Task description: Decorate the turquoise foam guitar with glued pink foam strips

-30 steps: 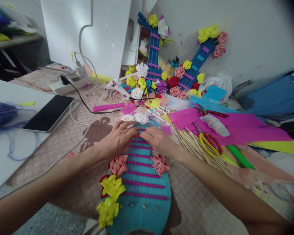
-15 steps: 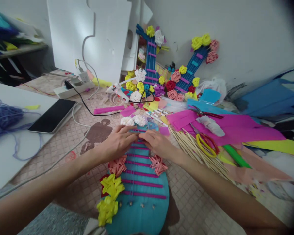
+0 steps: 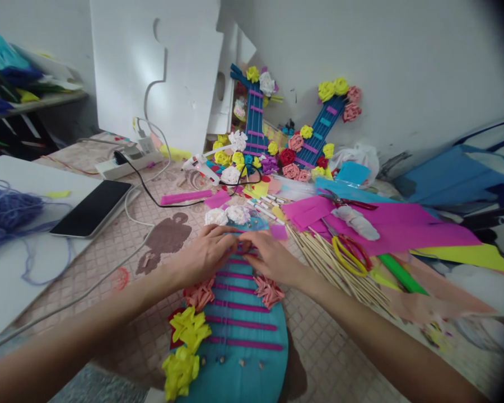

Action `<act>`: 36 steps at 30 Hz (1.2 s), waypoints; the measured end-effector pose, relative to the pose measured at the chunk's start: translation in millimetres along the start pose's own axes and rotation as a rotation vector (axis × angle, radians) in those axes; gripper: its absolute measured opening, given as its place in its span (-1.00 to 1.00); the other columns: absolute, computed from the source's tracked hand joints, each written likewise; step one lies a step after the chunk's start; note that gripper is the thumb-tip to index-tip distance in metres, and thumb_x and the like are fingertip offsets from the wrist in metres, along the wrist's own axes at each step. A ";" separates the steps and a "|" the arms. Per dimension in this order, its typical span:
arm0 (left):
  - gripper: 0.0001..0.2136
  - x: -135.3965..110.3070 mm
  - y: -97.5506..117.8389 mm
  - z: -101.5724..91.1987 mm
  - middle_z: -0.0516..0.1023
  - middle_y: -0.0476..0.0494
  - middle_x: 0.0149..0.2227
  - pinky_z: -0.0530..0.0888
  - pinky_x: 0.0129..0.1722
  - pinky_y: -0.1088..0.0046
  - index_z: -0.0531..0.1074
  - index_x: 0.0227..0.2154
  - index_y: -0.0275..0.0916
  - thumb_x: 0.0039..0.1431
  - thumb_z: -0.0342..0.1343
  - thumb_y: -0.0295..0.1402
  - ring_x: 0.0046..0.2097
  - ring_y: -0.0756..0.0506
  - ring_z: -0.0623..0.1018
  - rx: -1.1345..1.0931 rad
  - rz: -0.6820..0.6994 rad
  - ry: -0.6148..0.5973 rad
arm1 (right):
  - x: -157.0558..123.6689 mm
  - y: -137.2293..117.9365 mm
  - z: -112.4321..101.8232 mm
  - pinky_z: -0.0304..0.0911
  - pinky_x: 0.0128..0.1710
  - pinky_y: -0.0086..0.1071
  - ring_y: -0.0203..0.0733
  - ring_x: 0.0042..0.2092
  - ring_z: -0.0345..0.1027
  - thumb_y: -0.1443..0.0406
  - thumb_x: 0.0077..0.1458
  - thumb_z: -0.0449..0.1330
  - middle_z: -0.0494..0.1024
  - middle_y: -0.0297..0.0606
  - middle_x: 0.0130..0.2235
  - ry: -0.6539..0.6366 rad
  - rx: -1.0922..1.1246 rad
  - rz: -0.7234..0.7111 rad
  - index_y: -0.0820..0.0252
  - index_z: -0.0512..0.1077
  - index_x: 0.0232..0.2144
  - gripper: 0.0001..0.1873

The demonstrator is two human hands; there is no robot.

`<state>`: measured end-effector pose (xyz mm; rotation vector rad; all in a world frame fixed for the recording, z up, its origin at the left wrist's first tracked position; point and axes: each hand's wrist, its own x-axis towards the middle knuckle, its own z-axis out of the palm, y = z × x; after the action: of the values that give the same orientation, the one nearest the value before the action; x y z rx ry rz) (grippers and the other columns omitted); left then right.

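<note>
A teal paper guitar [image 3: 246, 341] with pink stripes lies on the table before me, its neck pointing away. Yellow flowers [image 3: 187, 347] and salmon flowers [image 3: 269, 290] sit along its edges, white flowers [image 3: 229, 215] at its far end. My left hand [image 3: 201, 254] and my right hand [image 3: 269, 256] rest on the neck, fingertips meeting over a pink strip [image 3: 239, 248]. Both hands have fingers curled in a pinch; what they pinch is too small to make out.
Wooden skewers [image 3: 336, 263], yellow-handled scissors [image 3: 348, 252], pink paper sheets [image 3: 399, 226] and a green stick [image 3: 401, 273] lie to the right. A glue gun [image 3: 199, 165], power strip [image 3: 124, 162], phone [image 3: 92, 207] and purple yarn [image 3: 4, 210] are on the left. Two decorated guitars [image 3: 315, 137] lean on the wall.
The view has tilted up slightly, so everything sits lower in the frame. Both hands have stayed on the guitar's neck, fingertips drawn a little closer together.
</note>
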<state>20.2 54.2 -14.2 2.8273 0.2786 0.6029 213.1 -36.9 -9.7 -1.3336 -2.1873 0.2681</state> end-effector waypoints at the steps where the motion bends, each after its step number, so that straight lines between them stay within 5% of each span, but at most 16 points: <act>1: -0.91 0.6 0.3 0.2 0.52 -0.23 -0.11 0.29 0.04 0.23 0.31 -0.27 -0.25 0.25 -0.07 -0.50 0.06 -0.14 0.41 -0.007 -0.013 0.010 | 0.4 -0.1 -1.3 0.25 -0.13 -0.22 -0.12 -0.13 0.38 0.44 0.13 0.14 0.51 -0.16 -0.17 -0.001 -0.016 -0.008 0.20 0.23 -0.02 -0.64; 7: -0.76 -1.2 -3.9 4.3 0.50 -0.26 -0.04 0.27 0.05 0.17 0.34 -0.03 -0.23 0.28 -0.07 -0.41 0.04 -0.16 0.43 0.030 -0.001 -0.012 | 5.4 8.9 -16.0 0.17 -0.09 -0.17 -0.07 -0.13 0.34 0.45 0.17 0.07 0.51 -0.11 -0.17 -0.084 -0.288 -0.072 0.25 0.24 0.01 -0.66; 13: -0.75 -3.6 -4.4 4.5 0.53 -0.23 -0.06 0.23 0.07 0.20 0.40 -0.04 -0.21 0.30 -0.08 -0.38 0.05 -0.15 0.44 0.043 0.003 -0.036 | 10.1 38.0 -30.0 0.10 0.00 -0.07 0.01 -0.06 0.27 0.47 0.11 0.10 0.52 -0.08 -0.17 -0.077 -0.515 -0.058 0.26 0.33 -0.03 -0.66; 24: -0.77 -2.1 -3.0 1.9 0.55 -0.17 -0.07 0.22 0.05 0.24 0.45 -0.11 -0.19 0.30 -0.07 -0.35 0.04 -0.13 0.44 -0.008 0.011 -0.054 | 27.9 74.8 -16.9 0.27 -0.28 -0.36 -0.18 -0.24 0.40 0.52 0.07 0.06 0.52 -0.23 -0.25 0.081 -0.243 0.190 0.21 0.27 0.03 -0.55; 32: -0.77 -2.4 -5.0 3.5 0.55 -0.17 -0.07 0.21 0.07 0.22 0.43 -0.11 -0.20 0.32 -0.11 -0.35 0.07 -0.14 0.41 -0.016 0.011 -0.075 | 37.1 78.8 -17.9 0.24 -0.17 -0.31 -0.16 -0.19 0.37 0.55 0.04 0.01 0.53 -0.21 -0.23 0.107 -0.170 0.190 0.19 0.29 0.05 -0.49; 36: -0.77 -1.5 -3.8 2.0 0.55 -0.19 -0.08 0.21 0.06 0.22 0.44 -0.13 -0.21 0.32 -0.10 -0.35 0.06 -0.15 0.41 -0.008 0.013 -0.075 | 48.2 77.3 -13.8 0.24 -0.33 -0.42 -0.28 -0.35 0.34 0.45 0.09 0.03 0.50 -0.26 -0.28 0.206 -0.098 0.232 0.24 0.34 -0.11 -0.71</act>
<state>19.1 57.1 -17.6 2.8384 0.2442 0.4981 262.2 40.8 -15.2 -1.5978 -1.8983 0.1049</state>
